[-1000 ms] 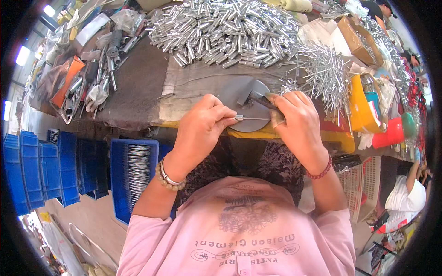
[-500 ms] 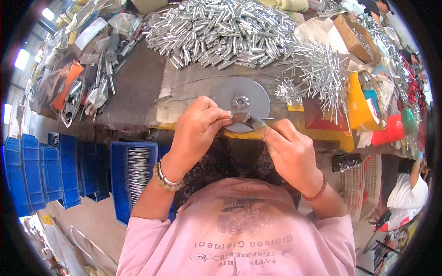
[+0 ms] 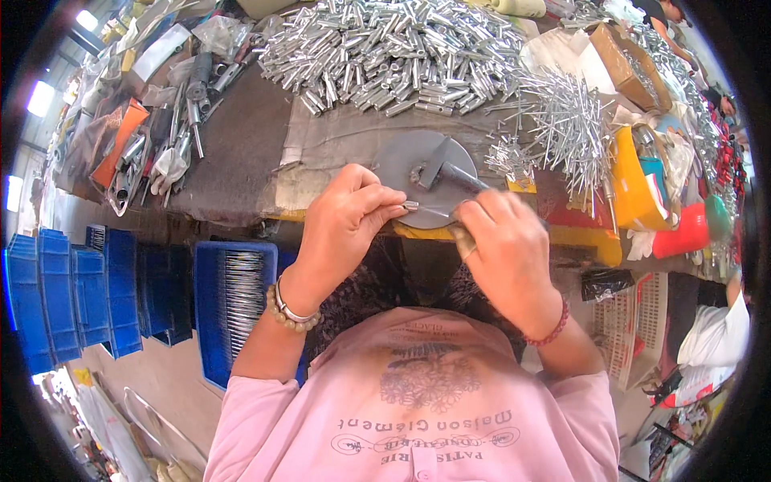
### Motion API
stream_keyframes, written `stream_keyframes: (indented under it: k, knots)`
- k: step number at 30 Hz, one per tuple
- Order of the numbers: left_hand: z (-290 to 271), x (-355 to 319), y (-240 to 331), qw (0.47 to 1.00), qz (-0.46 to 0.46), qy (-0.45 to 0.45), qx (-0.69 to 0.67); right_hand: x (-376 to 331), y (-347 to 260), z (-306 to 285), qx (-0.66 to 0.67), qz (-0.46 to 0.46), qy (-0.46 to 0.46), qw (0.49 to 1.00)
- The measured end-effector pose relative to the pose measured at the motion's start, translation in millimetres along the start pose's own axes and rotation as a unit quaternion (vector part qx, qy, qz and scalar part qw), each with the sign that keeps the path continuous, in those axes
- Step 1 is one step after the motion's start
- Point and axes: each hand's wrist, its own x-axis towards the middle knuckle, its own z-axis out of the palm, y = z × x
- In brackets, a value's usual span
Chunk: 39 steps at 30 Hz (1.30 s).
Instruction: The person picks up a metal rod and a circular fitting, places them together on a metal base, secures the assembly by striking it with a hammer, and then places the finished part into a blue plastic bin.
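My left hand [image 3: 345, 221] pinches a small silver metal sleeve [image 3: 411, 206] between thumb and fingertips at the workbench's front edge. My right hand [image 3: 506, 249] holds a thin metal pin [image 3: 434, 210] whose tip meets that sleeve. Just behind both hands lies a round grey metal disc [image 3: 401, 165] with a dark lever on it. A large heap of silver metal sleeves [image 3: 385, 52] covers the back of the bench. A bundle of thin metal pins [image 3: 566, 128] lies to the right of the disc.
Hand tools and an orange object [image 3: 120, 140] crowd the bench's left end. A blue crate [image 3: 229, 301] of long metal pins stands below the bench, with stacked blue crates [image 3: 56, 297] further left. Yellow [image 3: 630, 189] and red containers [image 3: 683, 237] sit at right. Another person [image 3: 715, 333] is at right.
Both hands drew back from the disc toward the bench's front edge. The lever on the disc has turned. The pin and sleeve are now held together between the hands.
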Motion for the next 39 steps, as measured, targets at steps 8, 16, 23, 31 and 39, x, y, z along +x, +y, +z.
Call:
stream_keyframes:
  k: [8, 16, 23, 31, 39]
  knots:
    - [17.1, -28.9, 8.5, 0.991, 0.012, 0.131, -0.024, -15.0, -16.6, -0.9, 0.261, 0.178, -0.159, 0.935]
    - [28.7, -50.6, 27.2, 0.880, -0.300, 0.061, -0.364, -24.9, -33.1, 8.0, 0.543, 0.354, -0.219, 0.730]
    - [20.6, -56.1, 30.7, 0.851, -0.327, 0.076, -0.404, -34.2, -50.5, 28.4, 0.525, 0.296, -0.213, 0.769]
    - [-21.7, -105.1, -15.7, 0.842, -0.318, 0.199, -0.388, -38.9, -58.5, 45.1, 0.451, 0.184, -0.297, 0.821]
    - [-97.3, -283.1, -127.9, 0.752, -0.504, 0.399, -0.147, -42.1, -43.1, 59.2, 0.425, 0.219, -0.326, 0.815]
